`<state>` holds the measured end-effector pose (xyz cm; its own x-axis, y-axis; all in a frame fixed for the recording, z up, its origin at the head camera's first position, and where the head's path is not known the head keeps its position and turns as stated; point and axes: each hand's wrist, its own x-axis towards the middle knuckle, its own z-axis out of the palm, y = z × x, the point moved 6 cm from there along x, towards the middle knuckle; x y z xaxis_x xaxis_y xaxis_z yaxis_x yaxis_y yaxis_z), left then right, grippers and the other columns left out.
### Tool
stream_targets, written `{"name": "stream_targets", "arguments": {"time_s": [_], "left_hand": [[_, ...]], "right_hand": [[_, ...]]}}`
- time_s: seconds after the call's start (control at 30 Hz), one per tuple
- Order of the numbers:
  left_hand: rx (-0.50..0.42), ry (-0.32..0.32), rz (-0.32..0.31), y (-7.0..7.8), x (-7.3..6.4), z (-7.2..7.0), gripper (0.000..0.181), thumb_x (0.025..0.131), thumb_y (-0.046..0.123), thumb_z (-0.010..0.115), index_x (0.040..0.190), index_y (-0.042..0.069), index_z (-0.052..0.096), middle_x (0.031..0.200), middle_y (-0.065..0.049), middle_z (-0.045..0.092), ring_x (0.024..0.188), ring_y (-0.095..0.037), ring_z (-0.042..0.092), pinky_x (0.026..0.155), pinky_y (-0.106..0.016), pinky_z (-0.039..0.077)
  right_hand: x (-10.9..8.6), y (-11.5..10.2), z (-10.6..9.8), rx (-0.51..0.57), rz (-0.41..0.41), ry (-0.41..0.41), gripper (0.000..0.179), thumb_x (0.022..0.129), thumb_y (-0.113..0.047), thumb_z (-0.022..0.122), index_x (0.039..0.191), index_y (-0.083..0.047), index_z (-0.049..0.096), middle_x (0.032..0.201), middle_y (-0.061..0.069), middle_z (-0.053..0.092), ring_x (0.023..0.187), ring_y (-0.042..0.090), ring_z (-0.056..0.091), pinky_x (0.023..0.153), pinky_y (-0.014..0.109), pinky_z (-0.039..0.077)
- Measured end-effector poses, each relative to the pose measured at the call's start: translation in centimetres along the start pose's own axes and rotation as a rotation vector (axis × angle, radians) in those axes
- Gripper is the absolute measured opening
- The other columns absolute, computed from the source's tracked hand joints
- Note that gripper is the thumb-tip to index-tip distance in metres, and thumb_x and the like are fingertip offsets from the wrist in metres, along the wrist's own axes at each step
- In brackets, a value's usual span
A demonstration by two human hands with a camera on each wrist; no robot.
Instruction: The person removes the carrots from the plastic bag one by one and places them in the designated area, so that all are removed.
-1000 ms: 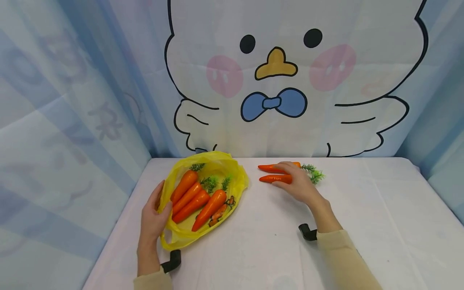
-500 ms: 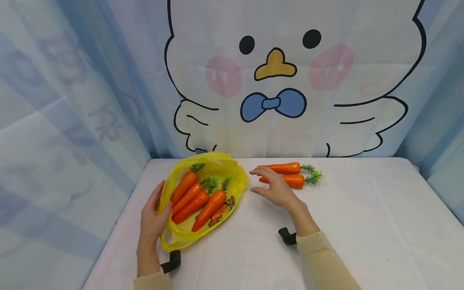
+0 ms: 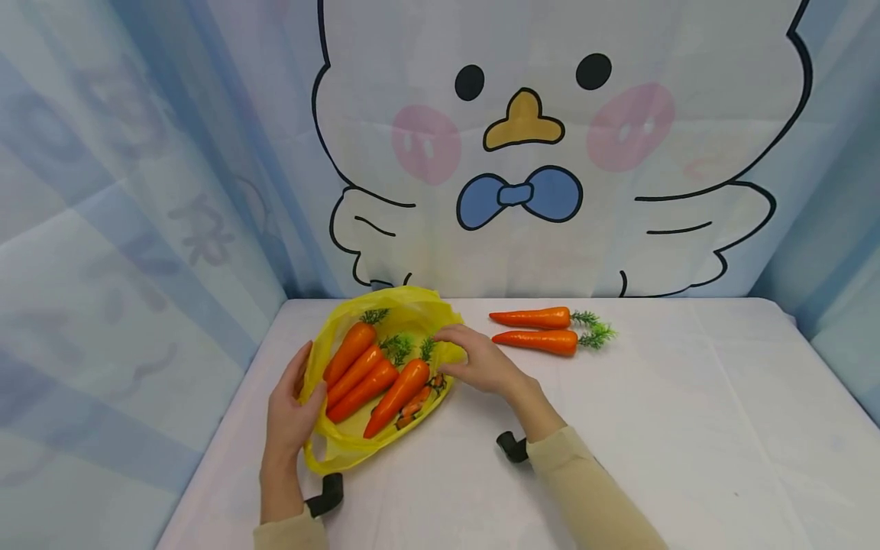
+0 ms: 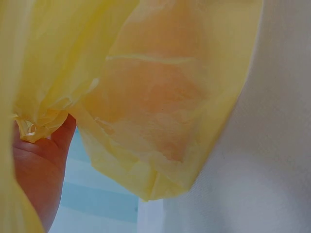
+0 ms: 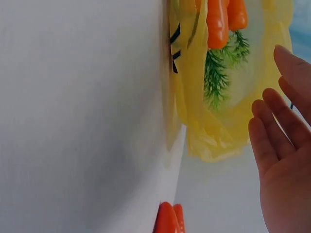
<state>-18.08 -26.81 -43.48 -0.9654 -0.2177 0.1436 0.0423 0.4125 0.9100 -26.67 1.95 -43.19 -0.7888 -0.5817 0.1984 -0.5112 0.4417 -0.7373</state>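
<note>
A yellow plastic bag point(image 3: 351, 458) lies with its mouth spread, and several orange carrots point(image 3: 371, 391) with green tops show inside. My left hand point(image 3: 290, 412) grips the bag's left rim, thumb over the edge; in the left wrist view the gathered plastic point(image 4: 43, 121) sits against this hand. At the bag's right rim is my right hand point(image 3: 484, 365), fingers extended and holding nothing, its fingertips overlapping the rim. The right wrist view shows its fingers point(image 5: 265, 141) straight beside the bag. Two more carrots, the rear one point(image 3: 532, 318) and the front one point(image 3: 539, 341), lie side by side right of the bag.
A white-covered table point(image 3: 687, 428) spreads under everything. Behind it hangs a curtain point(image 3: 522, 260) with a cartoon bird print, and a blue-white curtain point(image 3: 124, 305) closes the left side. A black bent piece sticks out at each wrist.
My right hand has moved left from over the two loose carrots to the bag's right rim, leaving them on the table. My left hand and the bag have stayed in place.
</note>
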Motion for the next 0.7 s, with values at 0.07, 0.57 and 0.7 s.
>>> {"name": "stream_targets", "arguments": {"time_s": [0.07, 0.57, 0.7], "left_hand": [[0.004, 0.001, -0.003, 0.0, 0.0, 0.0, 0.064, 0.098, 0.002, 0.058, 0.157, 0.015, 0.038, 0.159, -0.005, 0.038, 0.144, -0.023, 0.035, 0.113, -0.023, 0.031], [0.014, 0.001, -0.012, 0.1, 0.0, -0.1, 0.064, 0.098, 0.003, 0.059, 0.158, 0.014, 0.037, 0.159, -0.005, 0.037, 0.144, -0.025, 0.034, 0.117, -0.039, 0.03], [0.015, 0.001, -0.004, 0.1, 0.0, -0.1, 0.064, 0.098, 0.003, 0.059, 0.157, 0.014, 0.037, 0.159, -0.005, 0.037, 0.144, -0.024, 0.034, 0.116, -0.031, 0.03]], "right_hand": [[0.5, -0.3, 0.8, -0.002, -0.019, -0.032, 0.046, 0.092, -0.012, 0.074, 0.135, -0.005, 0.061, 0.14, 0.009, 0.057, 0.134, 0.029, 0.048, 0.112, 0.047, 0.039], [2.3, -1.7, 5.0, -0.154, -0.099, -0.218, 0.04, 0.094, -0.014, 0.072, 0.134, -0.009, 0.064, 0.139, 0.008, 0.056, 0.131, 0.027, 0.049, 0.113, 0.042, 0.038], [2.4, -1.5, 5.4, -0.187, -0.097, -0.231, 0.04, 0.094, -0.014, 0.073, 0.133, -0.011, 0.065, 0.136, 0.005, 0.058, 0.127, 0.023, 0.051, 0.111, 0.038, 0.04]]}}
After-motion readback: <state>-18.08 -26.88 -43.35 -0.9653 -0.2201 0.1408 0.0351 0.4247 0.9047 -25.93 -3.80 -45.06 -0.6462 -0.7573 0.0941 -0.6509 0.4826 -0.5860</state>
